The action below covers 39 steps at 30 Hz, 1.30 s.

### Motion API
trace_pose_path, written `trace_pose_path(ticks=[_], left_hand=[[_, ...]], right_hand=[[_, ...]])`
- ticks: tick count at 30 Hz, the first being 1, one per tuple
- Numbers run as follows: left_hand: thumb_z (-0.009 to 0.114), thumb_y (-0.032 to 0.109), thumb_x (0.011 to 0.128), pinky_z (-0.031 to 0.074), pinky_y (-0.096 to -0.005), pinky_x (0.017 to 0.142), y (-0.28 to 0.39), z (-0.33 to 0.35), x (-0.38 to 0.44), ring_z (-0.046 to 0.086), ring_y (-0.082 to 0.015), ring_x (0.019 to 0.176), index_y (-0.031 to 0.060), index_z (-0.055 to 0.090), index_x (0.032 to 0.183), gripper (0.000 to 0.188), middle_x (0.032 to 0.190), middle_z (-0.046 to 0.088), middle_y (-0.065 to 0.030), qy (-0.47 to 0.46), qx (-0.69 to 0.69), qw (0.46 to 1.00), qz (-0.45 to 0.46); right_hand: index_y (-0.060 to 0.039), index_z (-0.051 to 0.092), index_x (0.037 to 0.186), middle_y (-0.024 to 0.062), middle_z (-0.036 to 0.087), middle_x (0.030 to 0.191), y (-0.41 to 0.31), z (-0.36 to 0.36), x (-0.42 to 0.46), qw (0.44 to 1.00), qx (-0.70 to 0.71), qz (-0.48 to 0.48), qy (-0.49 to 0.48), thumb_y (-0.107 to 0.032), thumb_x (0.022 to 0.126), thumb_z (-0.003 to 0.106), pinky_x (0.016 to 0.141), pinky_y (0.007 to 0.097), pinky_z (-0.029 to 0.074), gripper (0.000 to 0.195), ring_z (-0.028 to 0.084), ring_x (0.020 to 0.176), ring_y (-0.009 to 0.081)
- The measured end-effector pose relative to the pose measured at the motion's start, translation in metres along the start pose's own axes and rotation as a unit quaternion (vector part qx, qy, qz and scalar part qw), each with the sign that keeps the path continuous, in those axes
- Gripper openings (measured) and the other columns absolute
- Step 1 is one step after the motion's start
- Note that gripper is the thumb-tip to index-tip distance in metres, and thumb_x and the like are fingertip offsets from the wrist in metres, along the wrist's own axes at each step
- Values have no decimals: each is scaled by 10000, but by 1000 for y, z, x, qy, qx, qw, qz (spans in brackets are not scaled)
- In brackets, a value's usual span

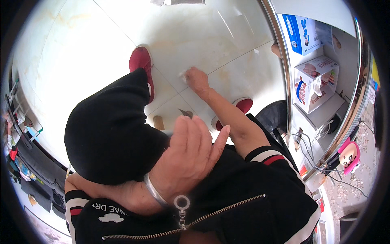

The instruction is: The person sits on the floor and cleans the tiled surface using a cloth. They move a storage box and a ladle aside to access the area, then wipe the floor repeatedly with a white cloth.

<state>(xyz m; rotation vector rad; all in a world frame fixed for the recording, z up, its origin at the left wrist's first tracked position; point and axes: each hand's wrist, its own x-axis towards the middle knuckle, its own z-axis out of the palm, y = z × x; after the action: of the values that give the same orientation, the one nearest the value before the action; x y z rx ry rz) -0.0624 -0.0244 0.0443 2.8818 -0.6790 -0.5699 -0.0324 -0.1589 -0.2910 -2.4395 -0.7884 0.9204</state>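
Observation:
My right hand (196, 80) reaches down toward the tiled floor (170, 76), closed around a small white wad (183, 76), blurred but tissue-like. Nearer to me, over my lap, is my left hand (186, 149), wearing a silver bangle (154, 191). Its back faces me, with the fingers together and the thumb apart. A thin, dark pointed piece (185, 113) sticks out beyond its fingertips; the rest of it is hidden behind them. Red shoes (140, 59) show on my feet, the left one ahead of the bent knee in black trousers (106, 137).
At right, a metal-edged cabinet (283, 67) holds a blue-and-white carton (304, 35) and a printed box (317, 84) with tissue sticking out. Below are a black bin (272, 114), loose cables (307, 149) and a pink toy-like figure (350, 155). A dark grey sofa (38, 161) stands at left.

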Motion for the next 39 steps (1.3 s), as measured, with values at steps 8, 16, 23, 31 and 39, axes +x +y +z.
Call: trace_pose_path(ticks=[8,16,23,31,39], left_hand=[[500,123,847,467,-397,832,-2,3,-4,590,-281,891,122,344,1290,469,938,585,-177,19,-31,999,4],[476,137,862,471,-389,829,0,-6,-3,593,-279,881,106,335,1290,452,933,583,-177,9,-7,1000,-7],[479,134,858,470,-390,828,-6,4,2,590,-282,884,103,340,1287,452,932,582,-182,24,-33,999,23],[487,130,852,465,-390,833,0,-7,-4,586,-276,891,108,366,1273,439,937,581,-177,13,-19,1000,-12],[489,132,853,467,-389,830,-3,-3,-9,585,-278,895,109,371,1270,434,942,582,-179,11,-38,999,-25]], right_hand=[[-103,608,749,118,578,759,100,-96,37,925,-1,243,291,-144,712,534,625,412,437,92,563,715,303],[-79,622,735,123,584,782,11,-22,31,965,30,157,209,-116,691,538,649,400,440,103,559,729,312],[-64,634,770,123,620,778,123,-83,28,932,134,246,230,-189,702,590,658,367,445,148,585,754,291],[-70,578,752,137,567,755,64,-32,17,956,64,172,231,-170,693,583,636,431,411,116,538,752,335],[-69,600,818,122,582,799,44,9,-14,974,96,88,187,-124,708,559,670,402,429,129,549,796,315]])
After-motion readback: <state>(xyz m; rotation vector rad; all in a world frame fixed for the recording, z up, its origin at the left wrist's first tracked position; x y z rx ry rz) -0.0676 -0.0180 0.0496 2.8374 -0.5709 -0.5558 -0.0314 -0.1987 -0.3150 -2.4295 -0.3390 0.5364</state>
